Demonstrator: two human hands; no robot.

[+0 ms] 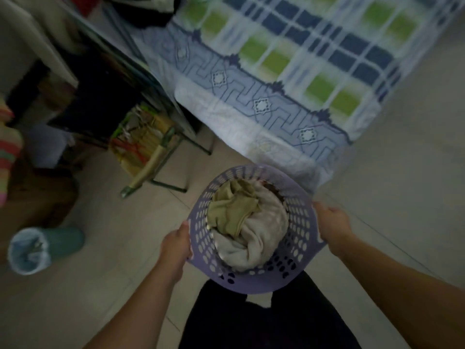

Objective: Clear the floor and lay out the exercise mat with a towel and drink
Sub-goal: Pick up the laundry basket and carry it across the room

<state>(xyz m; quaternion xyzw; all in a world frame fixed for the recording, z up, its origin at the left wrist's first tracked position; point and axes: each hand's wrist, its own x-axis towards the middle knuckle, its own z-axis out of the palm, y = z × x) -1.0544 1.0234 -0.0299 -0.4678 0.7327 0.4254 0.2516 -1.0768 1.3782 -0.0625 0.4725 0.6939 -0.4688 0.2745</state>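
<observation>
A round purple laundry basket (299,222) with perforated walls is held in front of my body, above the tiled floor. My left hand (176,244) grips its left rim and my right hand (331,222) grips its right rim. Inside lie an olive-green garment (232,209) on top and a white towel-like cloth (259,238) under it. No exercise mat and no drink are in view.
A bed (289,71) with a blue, green and white patterned sheet fills the upper right. A folding stool (153,157) with papers stands by a dark desk at left. A small bin (27,250) with a blue liner sits on the floor at lower left. Pale floor tiles (415,172) spread at right.
</observation>
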